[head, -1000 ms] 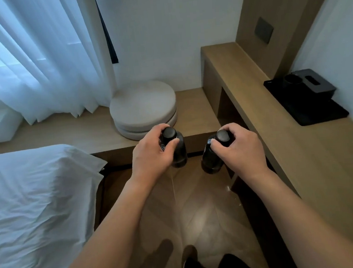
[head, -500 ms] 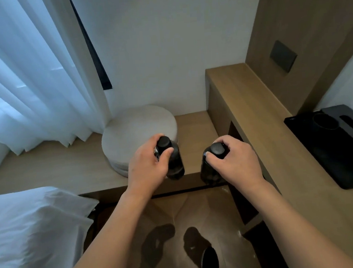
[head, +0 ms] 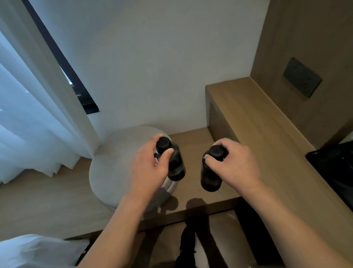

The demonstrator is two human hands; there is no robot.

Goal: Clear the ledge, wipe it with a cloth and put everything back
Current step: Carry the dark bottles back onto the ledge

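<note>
Far left there's a sheer white curtain (head: 21, 103) hanging down to the low wooden ledge (head: 39, 203), with a dark window frame (head: 60, 64) peeking out beside it. Bottom left corner is white bedding (head: 23, 266), just a corner of it.

On the ledge, tucked up near the curtain and the white wall, sits a stack of round grey cushions (head: 113, 170), looks like two of them, one on top of the other.

Then the hands. The left hand (head: 150, 167) is wrapped around the neck of a dark bottle (head: 174, 161) with a black cap, thumb across the front, holding it up in the air over the right edge of the cushions. The right hand (head: 235, 163) grips a second dark bottle (head: 210, 177) the same way, fingers curled around the cap end, and that one hangs over the bare bit of ledge between the cushions and the higher wooden shelf (head: 267, 147). Both bottles tilt a bit and neither is touching the ledge; you can see their shadows on the wood below.

On the right, the higher shelf runs along a wood wall panel with a dark socket plate (head: 302, 77) on it. Far right edge there's a black tray (head: 321, 164) on that shelf with dark stuff on it, too dim to make out.
</note>
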